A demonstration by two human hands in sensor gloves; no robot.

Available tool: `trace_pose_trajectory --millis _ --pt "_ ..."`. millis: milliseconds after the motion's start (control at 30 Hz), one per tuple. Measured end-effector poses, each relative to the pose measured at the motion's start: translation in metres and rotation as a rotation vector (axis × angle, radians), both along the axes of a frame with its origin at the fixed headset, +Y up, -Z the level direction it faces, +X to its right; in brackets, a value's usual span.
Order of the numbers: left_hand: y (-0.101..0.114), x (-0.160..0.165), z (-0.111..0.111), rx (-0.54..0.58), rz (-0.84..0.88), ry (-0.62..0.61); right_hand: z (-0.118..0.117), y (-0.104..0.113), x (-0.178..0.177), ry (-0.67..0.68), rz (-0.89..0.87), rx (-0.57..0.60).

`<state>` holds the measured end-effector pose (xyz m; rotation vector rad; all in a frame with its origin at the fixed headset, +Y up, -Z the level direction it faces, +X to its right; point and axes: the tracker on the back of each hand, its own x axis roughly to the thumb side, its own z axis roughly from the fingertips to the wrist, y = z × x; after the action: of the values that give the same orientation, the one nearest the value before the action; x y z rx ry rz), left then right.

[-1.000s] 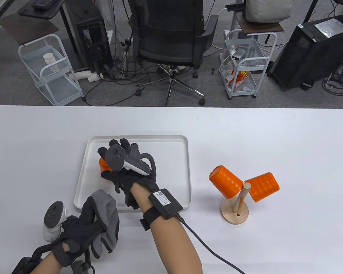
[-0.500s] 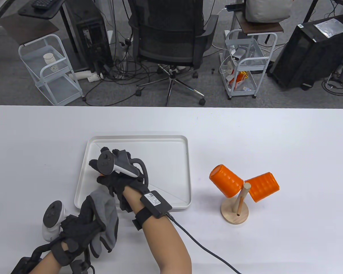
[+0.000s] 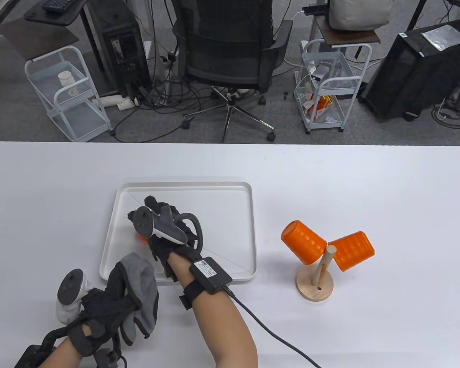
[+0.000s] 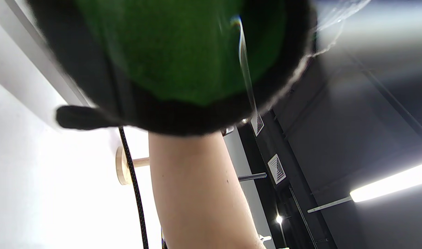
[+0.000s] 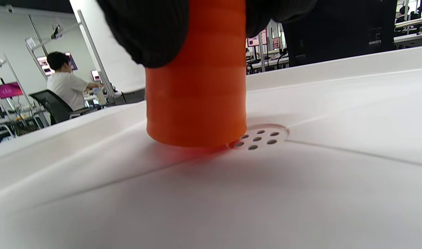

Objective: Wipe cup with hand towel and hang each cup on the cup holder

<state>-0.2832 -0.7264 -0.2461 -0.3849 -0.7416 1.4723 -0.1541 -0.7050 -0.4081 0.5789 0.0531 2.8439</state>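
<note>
Right grip (image 5: pixel 211 31) curled round upright cup (image 5: pixel 197 97), over tray (image 5: pixel 335 103)

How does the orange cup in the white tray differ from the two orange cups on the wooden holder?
The cup in the tray stands upright on the white tray, gripped by the right hand. The hung cups sit tilted on the cup holder, untouched. All three are orange and ribbed.

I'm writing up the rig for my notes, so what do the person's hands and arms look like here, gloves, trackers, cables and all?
Both hands wear black sensor gloves. The left hand has a white and grey tracker on its back. The right hand carries a similar tracker with a dark ring. The right wrist has a black strap with a black box bearing a white label, and a black cable trails off it. The forearms are bare.
</note>
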Motion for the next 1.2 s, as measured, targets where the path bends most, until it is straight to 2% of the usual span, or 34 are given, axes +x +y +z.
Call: trace_pose_trajectory --millis 233,400,767,967,1200 --pt "0.0 -0.001 0.0 0.007 0.001 0.0 0.011 0.021 0.03 -0.003 -0.187 0.084" --pt "0.0 -0.001 0.0 0.01 0.002 0.003 0.027 0.04 0.059 0.002 -0.329 0.163" --pt "0.0 -0.002 0.0 0.027 -0.009 0.004 0.089 0.071 0.131 0.002 -0.586 0.254" --pt "0.0 -0.003 0.0 0.033 -0.007 0.007 0.121 0.074 0.157 0.007 -0.678 0.245" --pt "0.0 -0.001 0.001 0.034 -0.012 -0.002 0.143 0.056 0.167 0.033 -0.842 0.141"
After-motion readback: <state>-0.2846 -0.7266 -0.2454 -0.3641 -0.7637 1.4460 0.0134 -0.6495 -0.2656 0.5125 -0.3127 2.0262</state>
